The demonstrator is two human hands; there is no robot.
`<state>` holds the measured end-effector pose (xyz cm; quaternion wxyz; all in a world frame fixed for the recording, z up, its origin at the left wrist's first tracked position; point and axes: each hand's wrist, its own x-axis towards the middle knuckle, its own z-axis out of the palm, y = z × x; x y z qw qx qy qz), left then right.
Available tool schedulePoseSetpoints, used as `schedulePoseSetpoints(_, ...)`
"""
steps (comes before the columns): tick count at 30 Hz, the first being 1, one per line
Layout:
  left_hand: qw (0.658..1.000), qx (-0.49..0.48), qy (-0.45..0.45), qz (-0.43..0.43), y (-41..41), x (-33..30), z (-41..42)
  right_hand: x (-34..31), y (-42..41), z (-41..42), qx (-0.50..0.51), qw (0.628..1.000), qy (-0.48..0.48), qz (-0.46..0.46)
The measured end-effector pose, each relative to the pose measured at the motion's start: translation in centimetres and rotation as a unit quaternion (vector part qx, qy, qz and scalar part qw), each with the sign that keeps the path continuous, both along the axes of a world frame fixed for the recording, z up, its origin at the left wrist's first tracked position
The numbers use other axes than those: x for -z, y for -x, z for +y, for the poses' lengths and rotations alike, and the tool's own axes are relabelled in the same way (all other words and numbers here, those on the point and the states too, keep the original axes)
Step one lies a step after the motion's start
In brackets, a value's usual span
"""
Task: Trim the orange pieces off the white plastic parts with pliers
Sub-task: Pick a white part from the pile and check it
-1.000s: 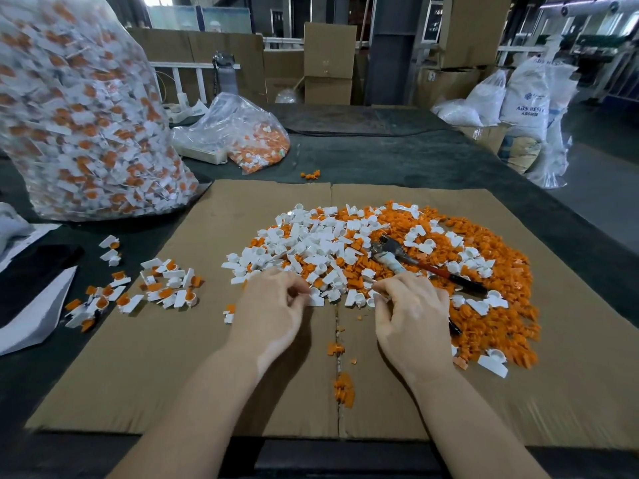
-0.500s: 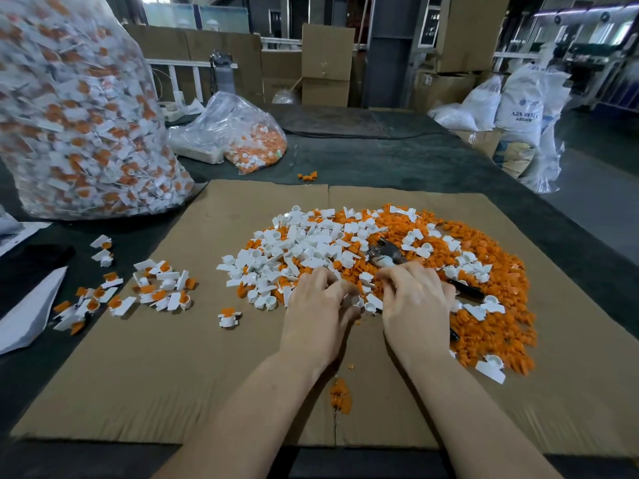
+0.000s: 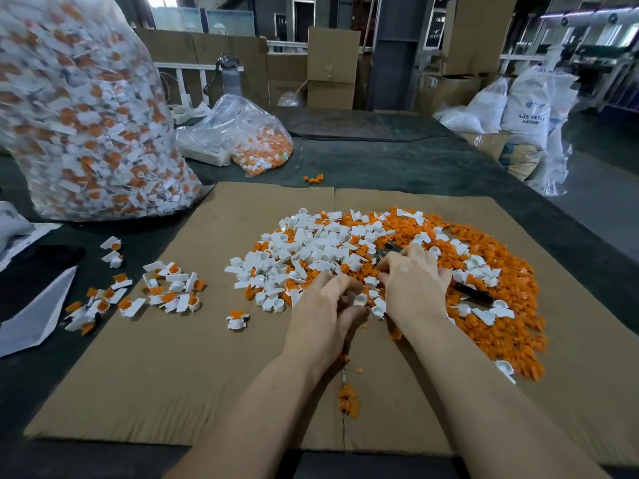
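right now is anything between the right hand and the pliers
Nothing visible. The right hand lies directly over the pliers, whose dark handle sticks out to its right across the orange pieces; whether its fingers grip them is hidden.

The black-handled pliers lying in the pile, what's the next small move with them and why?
Probably close the right hand round the black-handled pliers and lift them. They lie flat among the orange offcuts, their handle sticking out from under that hand, while the left hand seems to pinch a white plastic part; whether orange remains on it cannot be told.
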<state>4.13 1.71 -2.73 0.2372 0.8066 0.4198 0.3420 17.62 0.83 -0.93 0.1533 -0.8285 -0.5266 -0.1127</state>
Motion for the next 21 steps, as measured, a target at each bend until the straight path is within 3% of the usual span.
schedulePoseSetpoints(9,0.995,-0.001,0.094,-0.023,0.1,-0.4,-0.1,0.4,-0.4,-0.4,-0.015,1.0,-0.023,-0.008)
schedulePoseSetpoints(12,0.994,-0.007,0.099,-0.042,0.1,-0.4,0.0,0.6,-0.4,-1.0,-0.028,0.996,-0.081,-0.003)
schedulePoseSetpoints(16,0.992,-0.026,0.098,-0.072,0.0,-0.2,0.2,0.2,0.8,-2.7,-0.137,0.967,-0.204,0.074)
schedulePoseSetpoints(21,0.99,-0.03,0.111,-0.086,-0.5,-0.4,0.2,0.8,1.6,-4.6,-0.186,0.942,-0.226,0.166)
